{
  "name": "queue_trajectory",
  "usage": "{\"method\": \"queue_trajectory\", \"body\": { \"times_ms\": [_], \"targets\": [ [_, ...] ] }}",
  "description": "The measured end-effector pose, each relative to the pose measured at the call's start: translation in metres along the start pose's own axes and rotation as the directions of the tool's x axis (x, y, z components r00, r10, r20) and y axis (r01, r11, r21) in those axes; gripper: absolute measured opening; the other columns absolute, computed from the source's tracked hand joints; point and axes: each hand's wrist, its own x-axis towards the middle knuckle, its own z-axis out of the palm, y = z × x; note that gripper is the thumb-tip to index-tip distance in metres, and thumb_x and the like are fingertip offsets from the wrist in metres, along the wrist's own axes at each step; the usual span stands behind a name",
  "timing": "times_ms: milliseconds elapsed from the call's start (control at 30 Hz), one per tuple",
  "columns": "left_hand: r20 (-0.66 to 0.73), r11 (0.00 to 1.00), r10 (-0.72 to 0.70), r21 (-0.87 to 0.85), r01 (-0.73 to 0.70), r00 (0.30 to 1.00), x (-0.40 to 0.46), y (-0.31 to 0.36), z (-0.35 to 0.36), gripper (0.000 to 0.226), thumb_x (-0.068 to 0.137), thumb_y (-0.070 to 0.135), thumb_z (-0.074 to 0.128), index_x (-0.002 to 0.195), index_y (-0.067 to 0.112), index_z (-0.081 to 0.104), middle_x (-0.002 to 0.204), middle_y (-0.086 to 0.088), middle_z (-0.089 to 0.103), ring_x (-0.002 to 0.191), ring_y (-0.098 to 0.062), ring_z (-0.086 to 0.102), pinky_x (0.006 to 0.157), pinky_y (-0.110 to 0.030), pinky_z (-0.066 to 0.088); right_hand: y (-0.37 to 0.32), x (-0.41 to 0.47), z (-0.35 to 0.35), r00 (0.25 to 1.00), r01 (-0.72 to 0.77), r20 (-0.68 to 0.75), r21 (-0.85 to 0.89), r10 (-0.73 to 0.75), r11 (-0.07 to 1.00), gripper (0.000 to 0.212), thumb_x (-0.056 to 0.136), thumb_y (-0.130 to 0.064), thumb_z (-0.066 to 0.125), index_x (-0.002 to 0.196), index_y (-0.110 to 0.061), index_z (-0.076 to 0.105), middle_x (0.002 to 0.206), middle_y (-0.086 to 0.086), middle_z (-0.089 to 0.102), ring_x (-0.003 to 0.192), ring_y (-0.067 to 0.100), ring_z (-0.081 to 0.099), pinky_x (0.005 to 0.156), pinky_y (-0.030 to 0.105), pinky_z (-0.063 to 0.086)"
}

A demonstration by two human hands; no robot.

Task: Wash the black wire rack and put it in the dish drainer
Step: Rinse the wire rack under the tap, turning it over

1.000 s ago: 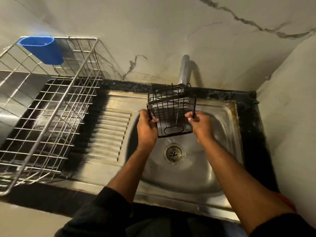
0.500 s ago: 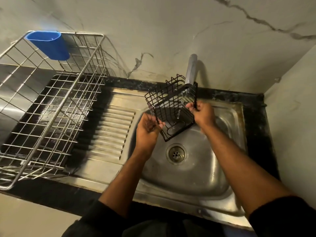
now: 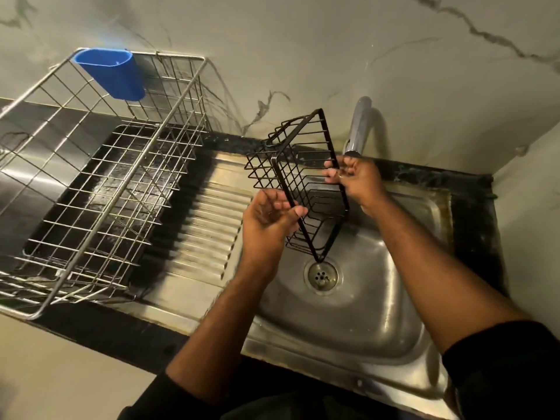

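Note:
The black wire rack (image 3: 298,174) hangs tilted on edge above the steel sink basin (image 3: 363,298), its lowest corner just over the drain (image 3: 322,275). My left hand (image 3: 269,219) pinches the rack's left frame bar between thumb and fingers. My right hand (image 3: 356,178) grips the right frame bar, just below the tap spout (image 3: 359,125). The silver wire dish drainer (image 3: 100,183) stands to the left on the black counter.
A blue plastic cup (image 3: 113,74) hangs on the drainer's back rim. The ribbed steel draining board (image 3: 203,225) lies between drainer and basin. Marbled walls close in behind and on the right.
The rack has been turned from facing me to standing on its edge and shifted left, away from under the tap. Both hands kept hold and rotated with it.

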Motion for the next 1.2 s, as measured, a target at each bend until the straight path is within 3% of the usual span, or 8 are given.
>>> {"method": "queue_trajectory", "body": {
  "times_ms": [267, 367, 467, 633, 800, 900, 1067, 1200],
  "targets": [
    [-0.115, 0.997, -0.036, -0.073, 0.028, 0.993, 0.005, 0.004, 0.003, 0.023, 0.092, 0.002, 0.07, 0.109, 0.013, 0.059, 0.085, 0.006, 0.069, 0.089, -0.025, 0.073, 0.085, -0.05, 0.06, 0.004, -0.016, -0.017, 0.999, -0.033, 0.003, -0.026, 0.033, 0.999, 0.025, 0.093, -0.009, 0.066, 0.117, -0.002, 0.067, 0.088, 0.014, 0.074, 0.059, 0.008, 0.067, 0.052, 0.017, 0.052],
    [-0.14, 0.997, -0.07, -0.055, 0.062, 0.988, 0.011, 0.004, 0.002, 0.036, 0.096, 0.008, 0.068, 0.13, 0.009, 0.055, 0.109, -0.003, 0.067, 0.1, -0.023, 0.073, 0.09, -0.047, 0.06, 0.008, -0.03, -0.026, 0.996, -0.085, 0.019, -0.164, 0.09, 0.983, 0.011, 0.095, -0.015, 0.064, 0.105, -0.013, 0.069, 0.082, 0.01, 0.075, 0.053, 0.014, 0.062, 0.045, 0.021, 0.048],
    [-0.065, 0.978, -0.13, 0.157, 0.139, 0.989, 0.016, -0.002, -0.001, 0.062, 0.093, 0.026, 0.073, 0.149, 0.017, 0.046, 0.139, -0.004, 0.059, 0.125, -0.02, 0.061, 0.106, -0.041, 0.052, 0.008, -0.043, -0.034, 0.981, -0.184, 0.008, -0.256, 0.193, 0.949, 0.013, 0.097, -0.015, 0.061, 0.09, -0.007, 0.068, 0.073, 0.009, 0.071, 0.045, 0.01, 0.057, 0.04, 0.022, 0.043],
    [-0.021, 0.949, -0.281, 0.143, 0.281, 0.959, 0.014, -0.01, 0.001, 0.066, 0.088, 0.036, 0.074, 0.147, 0.02, 0.047, 0.132, -0.004, 0.065, 0.122, -0.024, 0.064, 0.109, -0.049, 0.048, -0.014, -0.055, -0.045, 0.918, -0.394, -0.081, -0.288, 0.388, 0.873, 0.015, 0.097, -0.005, 0.051, 0.093, 0.001, 0.064, 0.065, 0.01, 0.065, 0.034, 0.007, 0.056, 0.035, 0.018, 0.042],
    [0.073, 0.95, -0.308, -0.027, 0.311, 0.949, 0.011, -0.006, 0.012, 0.042, 0.102, 0.034, 0.057, 0.134, 0.006, 0.058, 0.125, -0.014, 0.065, 0.105, -0.019, 0.066, 0.09, -0.031, 0.058, -0.04, -0.08, -0.066, 0.843, -0.537, -0.06, -0.106, 0.534, 0.837, 0.016, 0.099, -0.004, 0.049, 0.092, 0.004, 0.061, 0.07, 0.013, 0.067, 0.051, 0.016, 0.068, 0.044, 0.021, 0.051],
    [0.08, 0.912, -0.395, -0.085, 0.401, 0.915, 0.016, 0.001, 0.021, 0.056, 0.102, 0.051, 0.047, 0.138, 0.009, 0.057, 0.139, -0.015, 0.059, 0.126, -0.024, 0.059, 0.106, -0.039, 0.05, -0.044, -0.098, -0.078, 0.846, -0.53, 0.007, 0.114, 0.533, 0.84, 0.016, 0.1, -0.008, 0.052, 0.092, 0.0, 0.062, 0.073, 0.011, 0.07, 0.061, 0.016, 0.07, 0.053, 0.022, 0.054],
    [0.028, 0.876, -0.468, 0.143, 0.46, 0.883, 0.021, -0.003, 0.026, 0.07, 0.102, 0.067, 0.022, 0.122, 0.017, 0.068, 0.126, -0.008, 0.069, 0.121, -0.03, 0.06, 0.102, -0.051, 0.047, -0.041, -0.123, -0.079, 0.868, -0.37, -0.048, 0.599, 0.494, 0.71, 0.016, 0.103, -0.011, 0.048, 0.092, -0.008, 0.059, 0.063, 0.001, 0.073, 0.057, 0.009, 0.072, 0.045, 0.017, 0.052],
    [0.032, 0.808, -0.585, 0.111, 0.579, 0.811, 0.013, -0.021, 0.025, 0.059, 0.104, 0.059, 0.033, 0.123, 0.013, 0.063, 0.128, -0.015, 0.066, 0.116, -0.034, 0.06, 0.104, -0.052, 0.045, -0.044, -0.143, -0.06, 0.885, -0.173, -0.196, 0.703, 0.422, 0.69, 0.012, 0.103, -0.009, 0.047, 0.101, -0.005, 0.058, 0.074, 0.005, 0.075, 0.072, 0.018, 0.076, 0.059, 0.025, 0.059]
  ]
}}
